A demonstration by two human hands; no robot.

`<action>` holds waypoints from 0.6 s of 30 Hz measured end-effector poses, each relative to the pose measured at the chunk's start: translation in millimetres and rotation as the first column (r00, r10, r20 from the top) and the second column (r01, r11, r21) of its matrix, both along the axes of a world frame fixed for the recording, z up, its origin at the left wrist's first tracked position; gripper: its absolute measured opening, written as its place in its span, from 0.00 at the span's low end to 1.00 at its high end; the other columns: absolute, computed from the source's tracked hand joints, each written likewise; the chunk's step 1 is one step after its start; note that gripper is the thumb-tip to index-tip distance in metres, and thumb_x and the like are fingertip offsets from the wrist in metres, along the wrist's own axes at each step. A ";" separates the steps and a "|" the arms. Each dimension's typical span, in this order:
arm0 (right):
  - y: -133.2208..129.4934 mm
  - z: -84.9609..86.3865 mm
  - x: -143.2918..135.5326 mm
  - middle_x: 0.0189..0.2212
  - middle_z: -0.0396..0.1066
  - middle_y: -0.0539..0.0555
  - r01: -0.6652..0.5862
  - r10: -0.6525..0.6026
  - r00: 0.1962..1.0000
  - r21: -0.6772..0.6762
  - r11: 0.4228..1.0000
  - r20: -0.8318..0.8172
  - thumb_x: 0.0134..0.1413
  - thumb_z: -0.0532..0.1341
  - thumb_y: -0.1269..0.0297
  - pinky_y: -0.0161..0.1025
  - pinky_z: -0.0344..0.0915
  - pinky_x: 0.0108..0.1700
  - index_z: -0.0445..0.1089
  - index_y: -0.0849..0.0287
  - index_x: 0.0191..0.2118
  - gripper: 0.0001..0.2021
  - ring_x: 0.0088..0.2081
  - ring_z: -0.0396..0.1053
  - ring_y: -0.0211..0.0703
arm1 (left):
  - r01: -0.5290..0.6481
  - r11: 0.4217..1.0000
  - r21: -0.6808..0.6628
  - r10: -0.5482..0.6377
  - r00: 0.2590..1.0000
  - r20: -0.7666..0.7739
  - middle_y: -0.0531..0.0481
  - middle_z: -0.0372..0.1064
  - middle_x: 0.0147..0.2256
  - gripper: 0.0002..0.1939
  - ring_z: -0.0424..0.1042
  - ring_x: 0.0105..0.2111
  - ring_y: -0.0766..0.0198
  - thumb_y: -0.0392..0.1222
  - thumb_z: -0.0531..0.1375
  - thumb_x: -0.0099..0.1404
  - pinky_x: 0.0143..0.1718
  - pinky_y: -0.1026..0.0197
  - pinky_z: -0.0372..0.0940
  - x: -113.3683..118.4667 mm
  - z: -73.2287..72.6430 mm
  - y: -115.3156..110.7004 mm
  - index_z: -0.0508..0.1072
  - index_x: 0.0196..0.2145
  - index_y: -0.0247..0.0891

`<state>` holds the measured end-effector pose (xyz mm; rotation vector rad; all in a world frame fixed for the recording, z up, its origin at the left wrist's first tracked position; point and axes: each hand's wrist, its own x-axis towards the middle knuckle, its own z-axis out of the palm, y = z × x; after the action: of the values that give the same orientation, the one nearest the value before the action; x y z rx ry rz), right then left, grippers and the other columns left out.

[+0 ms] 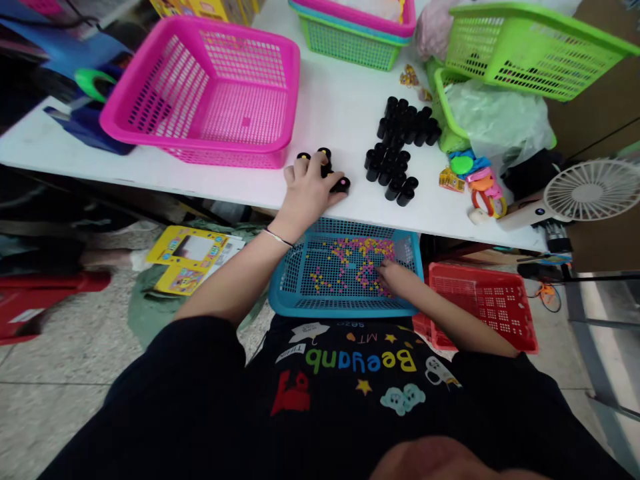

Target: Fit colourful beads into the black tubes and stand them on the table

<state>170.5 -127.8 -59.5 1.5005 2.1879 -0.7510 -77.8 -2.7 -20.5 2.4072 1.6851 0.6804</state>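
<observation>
My left hand [311, 187] rests on the white table's front edge, its fingers curled around a small group of short black cylinders. One black cylinder [342, 185] with a pink piece in its top sits at my thumb and fingertips; others beside it show yellow tops. Lower down, my right hand [396, 277] reaches into a blue basket [287, 283], fingers closed together among small pink and yellow beads [367, 248]. What those fingers hold, if anything, is too small to make out. More black cylinders [387, 163] stand upright in clusters on the table, right of my left hand.
A pink basket [200, 137] stands on the table [330, 100] at left. Green baskets [530, 50] and a plastic bag are at the right, near colourful trinkets [483, 180] and a handheld fan [587, 193]. Below are a red crate [483, 307] and yellow packaging [187, 257].
</observation>
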 end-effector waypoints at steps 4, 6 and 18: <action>-3.4 -2.2 -1.6 0.49 0.78 0.70 -0.027 0.028 0.999 -0.058 0.998 0.030 0.69 0.54 0.77 0.43 0.74 0.51 0.80 0.62 0.43 0.15 0.47 0.81 0.56 | -0.002 1.000 0.026 0.002 1.000 0.006 0.33 0.57 0.71 0.37 0.60 0.64 0.26 0.54 0.73 0.64 0.62 0.29 0.57 31.6 8.9 1.8 0.70 0.67 0.49; -0.4 -1.6 -2.3 0.49 0.79 0.69 -0.027 0.031 0.999 -0.078 0.997 0.039 0.67 0.54 0.80 0.41 0.73 0.52 0.79 0.64 0.43 0.15 0.48 0.81 0.55 | 0.074 0.997 0.018 -0.074 0.997 0.012 0.34 0.56 0.71 0.32 0.61 0.63 0.28 0.55 0.70 0.68 0.62 0.31 0.56 57.1 10.5 1.6 0.70 0.66 0.50; 15.7 2.8 9.0 0.50 0.79 0.73 0.018 -0.012 0.997 -0.063 0.998 0.081 0.69 0.51 0.82 0.40 0.72 0.50 0.79 0.68 0.47 0.17 0.50 0.81 0.55 | 0.335 0.942 -0.028 -0.334 0.942 0.034 0.33 0.67 0.63 0.15 0.66 0.61 0.36 0.43 0.67 0.70 0.61 0.37 0.62 67.0 1.4 -3.1 0.75 0.53 0.40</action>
<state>179.5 -112.1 -56.7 1.4910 2.0763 -0.7445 -10.8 -5.8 -19.2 2.5555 1.2179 0.6224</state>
